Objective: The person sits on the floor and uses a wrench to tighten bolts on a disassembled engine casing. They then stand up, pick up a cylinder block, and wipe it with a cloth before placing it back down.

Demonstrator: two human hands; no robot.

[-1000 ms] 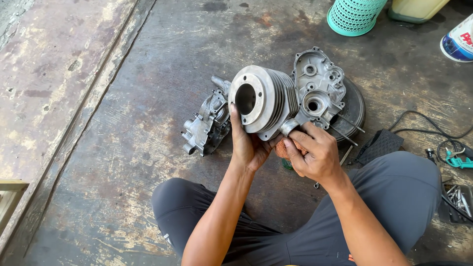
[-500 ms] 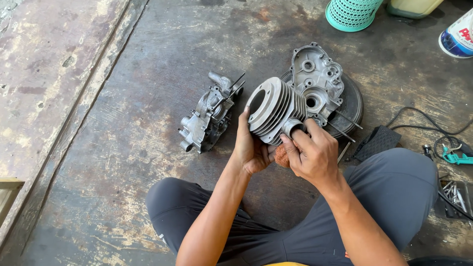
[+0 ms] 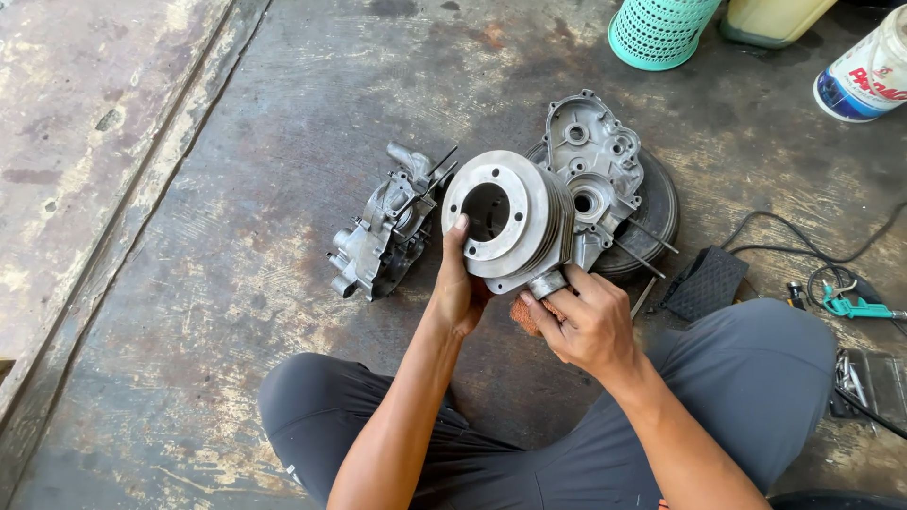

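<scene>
I sit cross-legged on a stained concrete floor. My left hand (image 3: 460,288) grips the lower left rim of a round finned metal engine cylinder (image 3: 510,222), its bore facing me. My right hand (image 3: 584,321) holds the cylinder's short port stub at the bottom and presses a reddish abrasive pad (image 3: 526,316) against it. A grey crankcase half (image 3: 385,227) lies on the floor just left of the cylinder. Another crankcase cover (image 3: 595,165) rests on a dark round disc (image 3: 657,208) behind it.
A teal perforated basket (image 3: 661,28) and a yellowish container (image 3: 775,19) stand at the top. A white can (image 3: 867,71) is at the top right. A black foot pedal (image 3: 709,283), cables and a teal air tool (image 3: 855,307) lie to the right.
The cylinder has turned in my hands, so its bore faces me more squarely. My right hand has shifted lower onto the port stub.
</scene>
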